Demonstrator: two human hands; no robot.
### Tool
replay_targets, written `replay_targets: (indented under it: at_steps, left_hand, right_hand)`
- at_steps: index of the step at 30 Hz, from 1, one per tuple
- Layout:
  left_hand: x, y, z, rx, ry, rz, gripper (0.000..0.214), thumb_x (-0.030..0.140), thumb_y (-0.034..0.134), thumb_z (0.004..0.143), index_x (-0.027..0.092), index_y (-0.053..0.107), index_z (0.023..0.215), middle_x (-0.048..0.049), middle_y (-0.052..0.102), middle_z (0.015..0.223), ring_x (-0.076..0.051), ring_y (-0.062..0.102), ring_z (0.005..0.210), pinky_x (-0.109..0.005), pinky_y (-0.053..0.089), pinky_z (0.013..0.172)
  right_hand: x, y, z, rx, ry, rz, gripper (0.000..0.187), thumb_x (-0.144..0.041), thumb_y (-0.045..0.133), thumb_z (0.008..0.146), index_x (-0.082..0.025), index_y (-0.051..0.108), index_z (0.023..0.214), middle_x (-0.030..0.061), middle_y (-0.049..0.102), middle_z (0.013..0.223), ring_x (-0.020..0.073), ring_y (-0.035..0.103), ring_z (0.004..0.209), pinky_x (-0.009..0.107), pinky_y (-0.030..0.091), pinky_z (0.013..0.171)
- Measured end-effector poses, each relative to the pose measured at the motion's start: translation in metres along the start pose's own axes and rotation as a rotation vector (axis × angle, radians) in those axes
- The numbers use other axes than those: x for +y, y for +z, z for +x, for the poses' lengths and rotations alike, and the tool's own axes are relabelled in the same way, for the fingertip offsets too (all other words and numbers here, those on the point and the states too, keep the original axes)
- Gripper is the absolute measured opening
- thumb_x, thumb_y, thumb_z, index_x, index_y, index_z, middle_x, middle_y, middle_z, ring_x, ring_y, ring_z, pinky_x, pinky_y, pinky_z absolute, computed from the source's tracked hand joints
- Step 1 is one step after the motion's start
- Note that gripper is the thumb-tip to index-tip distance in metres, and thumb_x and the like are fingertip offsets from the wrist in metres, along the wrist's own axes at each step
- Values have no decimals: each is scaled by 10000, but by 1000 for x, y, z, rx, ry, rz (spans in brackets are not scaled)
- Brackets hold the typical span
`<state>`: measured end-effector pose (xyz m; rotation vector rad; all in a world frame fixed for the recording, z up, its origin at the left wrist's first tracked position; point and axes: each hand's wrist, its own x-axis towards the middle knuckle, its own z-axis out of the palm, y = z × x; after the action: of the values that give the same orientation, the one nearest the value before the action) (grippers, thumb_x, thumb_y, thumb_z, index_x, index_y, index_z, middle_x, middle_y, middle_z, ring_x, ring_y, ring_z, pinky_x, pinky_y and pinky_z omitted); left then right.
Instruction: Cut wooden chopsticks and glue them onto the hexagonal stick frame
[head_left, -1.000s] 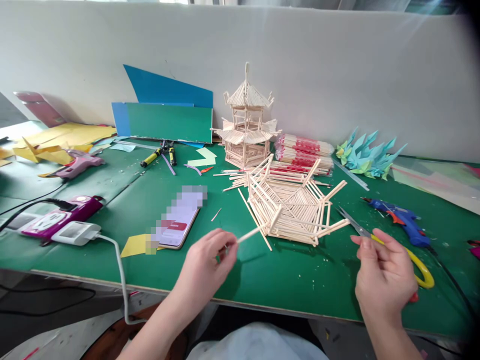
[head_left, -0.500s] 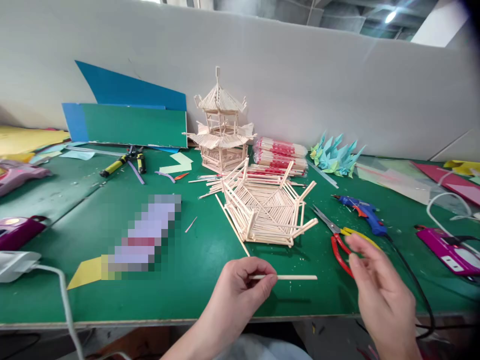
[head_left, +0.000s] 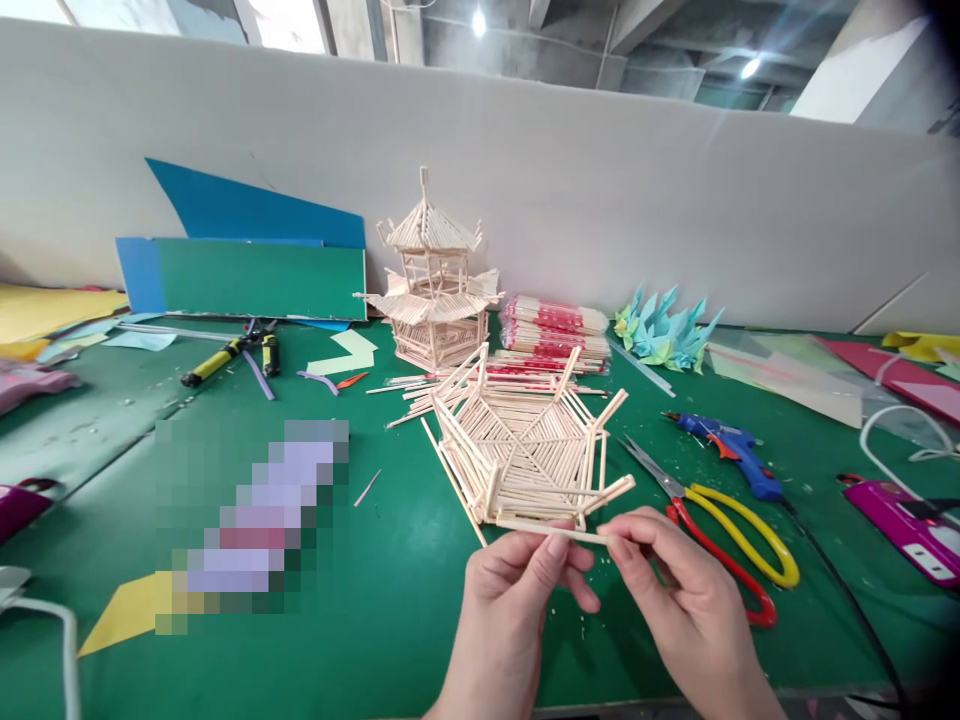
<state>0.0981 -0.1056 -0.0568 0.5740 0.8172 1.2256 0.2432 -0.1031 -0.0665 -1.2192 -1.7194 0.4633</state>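
Left of my left hand (head_left: 517, 590), a pixelated patch (head_left: 255, 520) blots out whatever lies on the surface (head_left: 390, 610). My right hand (head_left: 682, 600) covers one end of the stick (head_left: 581, 535) and part of the scissors (head_left: 673, 497). Both my forearms run off the bottom edge. Far to its right, a pink device (head_left: 911, 520) is cropped.

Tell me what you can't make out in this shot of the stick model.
Head view:
- Pixelated, unreadable: flat thing left of the model.
- Partly hidden by fingertips: stick held by left hand and right hand.
- Cut off by right edge: pink device.
- Too small: print on stick packs.
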Motion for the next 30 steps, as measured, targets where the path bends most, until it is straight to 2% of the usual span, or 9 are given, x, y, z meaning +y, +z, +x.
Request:
replay_targets:
  at_steps: [3, 6, 9, 13, 19, 23, 25, 30]
  left_hand:
    - [-2, 4, 5, 76, 83, 66, 168, 316, 682, 731, 159, 725, 688, -25, 682, 589, -119, 570, 571, -285, 435, 761]
    - [-3, 6, 12, 126, 121, 114, 186, 324, 672, 738, 158, 720, 671, -30, 668, 553, -153, 576, 640, -303, 421, 795]
    - [-3, 9, 17, 153, 127, 144, 229, 338, 659, 746, 145, 701, 631, -31, 640, 525, -168, 573, 660, -298, 421, 771]
    - [-2, 13, 22, 176, 139, 162, 253, 358, 666, 737, 137, 683, 615, -20, 611, 510, -158, 557, 632, -276, 417, 723]
    - [-1, 12, 27, 184, 146, 225, 256, 372, 670, 737, 136, 690, 639, 14, 567, 456, -103, 498, 526, -232, 398, 674]
    - [-1, 12, 28, 222, 105, 225, 254, 368, 685, 724, 133, 676, 626, 19, 584, 512, -37, 347, 412, -179, 307, 470]
    - [0, 13, 28, 229, 73, 210, 273, 366, 695, 711, 129, 653, 585, 9, 582, 528, -37, 343, 421, -167, 257, 418]
    - [2, 15, 28, 254, 63, 145, 286, 358, 736, 657, 132, 632, 517, 9, 550, 489, -67, 443, 502, -151, 363, 494]
  right_hand:
    - [4, 1, 3, 152, 47, 31, 116, -269, 505, 871, -252, 616, 902, 3, 611, 804, 111, 576, 686, 166, 476, 583]
    - [12, 0, 4, 355, 217, 113, 208, -358, 500, 868, -239, 604, 1004, 24, 593, 850, 115, 557, 692, 185, 480, 587]
    - [18, 1, 7, 419, 369, 169, 291, -442, 537, 829, -227, 601, 1014, 40, 583, 907, 126, 540, 709, 220, 483, 611]
    - [21, 2, 9, 364, 431, 169, 345, -479, 505, 838, -254, 607, 1079, 32, 591, 885, 124, 524, 696, 225, 486, 613]
    - [24, 5, 10, 261, 301, 160, 266, -397, 460, 891, -310, 611, 1092, 9, 589, 896, 104, 516, 689, 186, 477, 606]
    - [25, 6, 12, 210, 222, 143, 244, -321, 433, 919, -323, 595, 1101, 2, 576, 929, 94, 512, 692, 171, 460, 596]
    - [24, 7, 14, 199, 189, 130, 240, -292, 430, 924, -320, 594, 1098, -3, 575, 905, 92, 503, 679, 171, 452, 596]
    - [26, 8, 15, 175, 129, 97, 234, -256, 431, 924, -300, 598, 1082, 0, 569, 906, 99, 494, 676, 186, 441, 602]
